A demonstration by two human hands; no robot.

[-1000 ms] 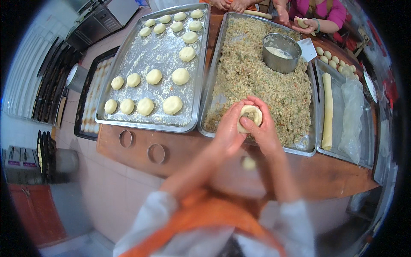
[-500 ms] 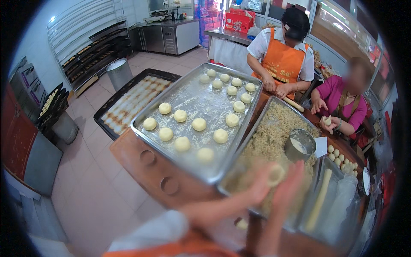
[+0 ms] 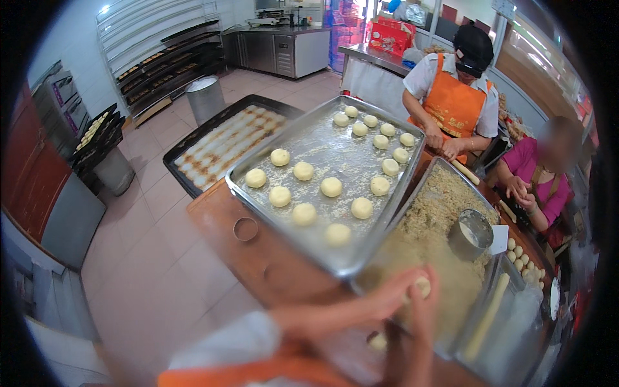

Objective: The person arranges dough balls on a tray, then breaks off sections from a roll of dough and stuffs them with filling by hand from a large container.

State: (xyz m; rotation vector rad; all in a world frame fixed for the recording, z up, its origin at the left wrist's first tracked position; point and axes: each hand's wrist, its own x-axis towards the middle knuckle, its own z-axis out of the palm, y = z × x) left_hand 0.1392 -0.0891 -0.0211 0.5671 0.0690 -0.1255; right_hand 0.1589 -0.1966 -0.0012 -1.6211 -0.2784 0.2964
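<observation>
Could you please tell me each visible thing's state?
Dough piece: held, shape partly hidden.
Left hand: cupped around the dough piece.
Right hand: cupped around it too.
Dough balls: round, spaced apart on the large tray.
Filling: loose, spread out.
Round metal container: upright, open-topped, in the filling.
Dough roll: in one piece, blurred.
Metal ring: lying on the table.
Dark-rimmed tray: stained brown inside.

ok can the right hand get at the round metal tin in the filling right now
Probably yes: only filling seems to lie between the right hand and the tin, but that hand is cupped with the left hand around a dough piece, so it would need freeing first.
</observation>
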